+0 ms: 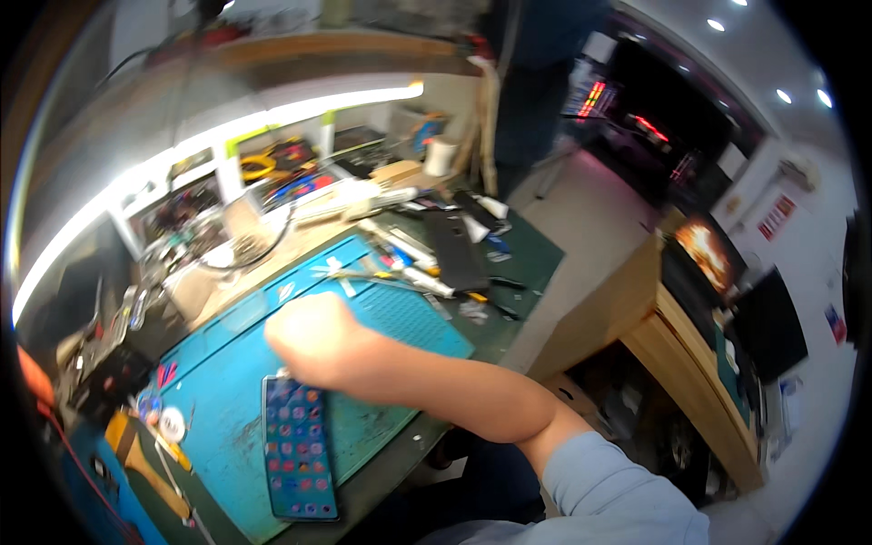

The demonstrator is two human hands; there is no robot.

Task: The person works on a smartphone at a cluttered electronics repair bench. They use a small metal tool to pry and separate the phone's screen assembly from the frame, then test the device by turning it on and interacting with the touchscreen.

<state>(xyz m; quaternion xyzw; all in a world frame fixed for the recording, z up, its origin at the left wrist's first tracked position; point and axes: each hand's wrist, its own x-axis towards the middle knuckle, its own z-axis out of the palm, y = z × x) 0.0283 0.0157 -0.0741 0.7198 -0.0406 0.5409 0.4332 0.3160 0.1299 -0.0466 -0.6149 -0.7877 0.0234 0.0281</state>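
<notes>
Slim rectangular dark-edged phone (pixel 298 454), screen lit with icons, on blue work mat (pixel 213 409). Right hand (pixel 313 338) at phone's top end, overexposed; cannot tell whether fingers clamp. Small white disc (pixel 172 423) left of phone.

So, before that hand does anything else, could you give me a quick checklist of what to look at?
1. The phone lit up: ok.
2. It has support underneath: ok, it lies mostly on the blue mat.
3. Right hand touching it: cannot tell, the fingers are blurred and hidden.
4. Left hand ready: cannot tell, it is out of view.
5. Brush clear of the phone: ok, it lies apart, to the left.
6. Mat clear of tools: not ok, thin tools lie across its far side.
</notes>
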